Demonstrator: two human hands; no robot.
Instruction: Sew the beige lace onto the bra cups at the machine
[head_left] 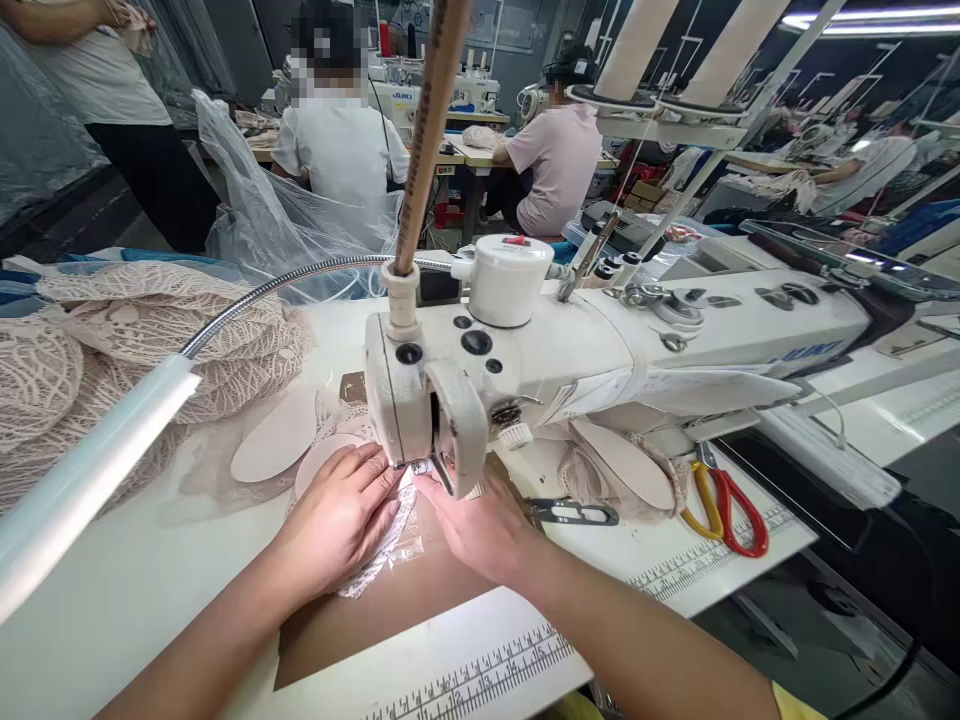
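My left hand (341, 515) lies flat with its fingers stretched out, pressing on a piece of white lace (390, 545) beside the needle area of the sewing machine (506, 360). A beige pad (274, 437) with lace trim lies just beyond those fingers. On the needle's other side, my right hand (484, 525) touches the lace close to the presser foot (421, 467). The machine head hides most of its fingers, so its grip cannot be made out. Brown sheeting (390, 610) covers the table under both hands.
Thread snips (574, 512) and scissors with red and yellow handles (731, 510) lie to the right, near another beige pad (626, 465). Beige lace (180, 340) is heaped at left. A lamp (97, 480) reaches across the left side. Seated co-workers (341, 150) are beyond.
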